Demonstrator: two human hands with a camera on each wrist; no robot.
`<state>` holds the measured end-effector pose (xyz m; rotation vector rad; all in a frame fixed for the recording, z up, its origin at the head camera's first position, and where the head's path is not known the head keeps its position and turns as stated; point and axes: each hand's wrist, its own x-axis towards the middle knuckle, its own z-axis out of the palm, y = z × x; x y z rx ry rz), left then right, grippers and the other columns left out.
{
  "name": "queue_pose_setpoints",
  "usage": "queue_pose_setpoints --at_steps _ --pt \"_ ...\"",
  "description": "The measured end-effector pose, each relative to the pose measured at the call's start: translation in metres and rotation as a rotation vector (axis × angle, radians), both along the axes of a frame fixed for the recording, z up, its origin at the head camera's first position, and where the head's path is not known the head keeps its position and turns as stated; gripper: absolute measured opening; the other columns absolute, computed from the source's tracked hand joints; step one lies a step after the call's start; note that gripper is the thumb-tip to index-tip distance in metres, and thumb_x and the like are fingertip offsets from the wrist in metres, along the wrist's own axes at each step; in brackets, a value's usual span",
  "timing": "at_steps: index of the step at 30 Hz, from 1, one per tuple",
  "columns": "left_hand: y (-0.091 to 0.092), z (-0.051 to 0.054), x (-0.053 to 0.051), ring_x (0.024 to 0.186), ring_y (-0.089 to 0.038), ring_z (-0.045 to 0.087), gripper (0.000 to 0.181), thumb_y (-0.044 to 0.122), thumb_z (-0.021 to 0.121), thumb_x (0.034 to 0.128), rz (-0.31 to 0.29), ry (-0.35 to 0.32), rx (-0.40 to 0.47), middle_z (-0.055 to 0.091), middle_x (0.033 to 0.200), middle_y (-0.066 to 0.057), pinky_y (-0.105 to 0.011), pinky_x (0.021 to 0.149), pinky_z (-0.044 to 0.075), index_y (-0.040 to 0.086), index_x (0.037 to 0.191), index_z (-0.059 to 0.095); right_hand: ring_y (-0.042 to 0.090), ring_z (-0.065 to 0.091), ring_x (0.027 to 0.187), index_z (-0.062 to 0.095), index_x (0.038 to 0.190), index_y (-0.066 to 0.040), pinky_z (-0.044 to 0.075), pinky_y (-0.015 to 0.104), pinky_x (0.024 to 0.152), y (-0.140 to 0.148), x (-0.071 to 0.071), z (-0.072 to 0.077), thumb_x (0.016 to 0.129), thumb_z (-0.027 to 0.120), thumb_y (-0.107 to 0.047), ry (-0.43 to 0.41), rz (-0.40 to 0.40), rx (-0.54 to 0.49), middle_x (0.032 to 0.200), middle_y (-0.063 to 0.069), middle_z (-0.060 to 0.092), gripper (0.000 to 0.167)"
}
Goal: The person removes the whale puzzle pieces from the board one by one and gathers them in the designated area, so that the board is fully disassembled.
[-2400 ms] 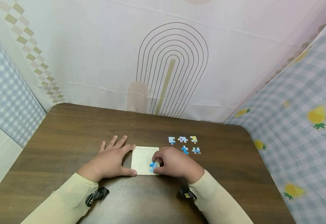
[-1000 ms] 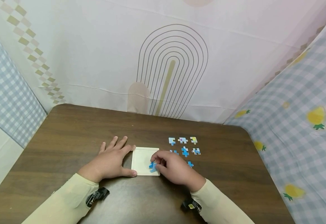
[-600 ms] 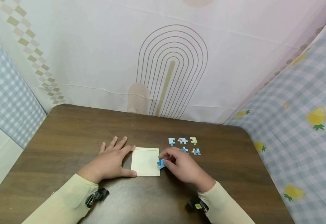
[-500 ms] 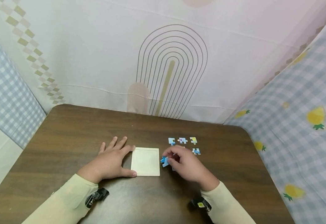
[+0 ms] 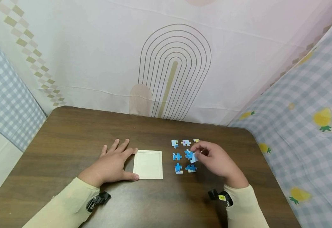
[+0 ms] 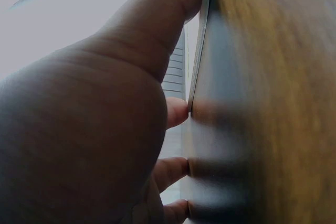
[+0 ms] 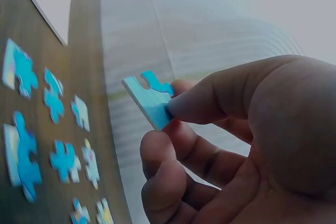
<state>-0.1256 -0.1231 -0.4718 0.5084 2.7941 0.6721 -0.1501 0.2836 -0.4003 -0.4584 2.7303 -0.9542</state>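
Observation:
My right hand [image 5: 218, 160] pinches a blue jigsaw piece [image 7: 149, 98] between thumb and fingers, held up above the loose pieces. In the right wrist view the piece is tilted, with a notch in its edge. My left hand [image 5: 111, 163] lies spread on the table, its thumb [image 6: 152, 19] and index fingertip at the left corners of a square cream puzzle tray [image 5: 160, 164]. Nothing lies in the tray. Right of it, several jigsaw pieces lie apart in rough rows, among them a blue one [image 5: 178, 168] at the front and a pale one [image 5: 175, 144] at the back.
A dark brown wooden table [image 5: 143, 202] bears everything. Behind it hangs a white cloth [image 5: 103, 57] with arch lines; a checked cloth [image 5: 305, 133] hangs at the right. My right hand partly covers a yellow-patterned piece [image 5: 196, 140] at the back.
My right hand has lifted the blue jigsaw piece out of the tray and carried it right, over the loose pieces. My left hand has stayed in place.

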Motion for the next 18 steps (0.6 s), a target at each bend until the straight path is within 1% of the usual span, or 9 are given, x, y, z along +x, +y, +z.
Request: queue_pose_setpoints --at_steps 3,7,12,18 --pt "0.000 0.000 0.000 0.171 -0.060 0.017 0.110 0.084 0.086 0.0787 0.001 0.000 0.001 0.027 0.186 -0.021 -0.093 0.123 0.014 0.028 0.168 0.054 0.022 0.061 0.083 0.077 0.122 -0.019 0.052 0.032 0.072 0.016 -0.002 0.002 0.112 0.066 -0.014 -0.036 -0.021 -0.012 0.098 0.002 0.067 0.016" --pt "0.000 0.000 0.000 0.171 -0.060 0.018 0.109 0.084 0.086 0.0790 0.002 0.000 0.002 0.028 0.186 -0.021 -0.093 0.123 0.014 0.028 0.167 0.054 0.022 0.063 0.081 0.076 0.122 -0.017 0.055 0.032 0.069 0.038 -0.007 -0.002 0.112 0.065 -0.011 -0.114 -0.007 -0.038 0.099 0.006 0.065 0.016" --pt "0.000 0.000 0.000 0.171 -0.060 0.018 0.109 0.084 0.086 0.0793 0.001 -0.001 0.001 0.028 0.186 -0.021 -0.093 0.123 0.014 0.028 0.167 0.054 0.024 0.066 0.084 0.074 0.123 -0.011 0.059 0.035 0.071 0.057 -0.013 -0.013 0.111 0.066 -0.010 -0.227 -0.011 -0.038 0.103 0.009 0.067 0.015" --pt "0.000 0.001 0.001 0.171 -0.060 0.017 0.109 0.083 0.087 0.0794 0.000 -0.003 0.003 0.028 0.186 -0.021 -0.093 0.124 0.014 0.027 0.168 0.054 0.028 0.070 0.085 0.073 0.123 -0.007 0.062 0.039 0.069 0.066 -0.021 -0.030 0.110 0.067 -0.009 -0.300 0.015 -0.029 0.100 0.012 0.070 0.014"
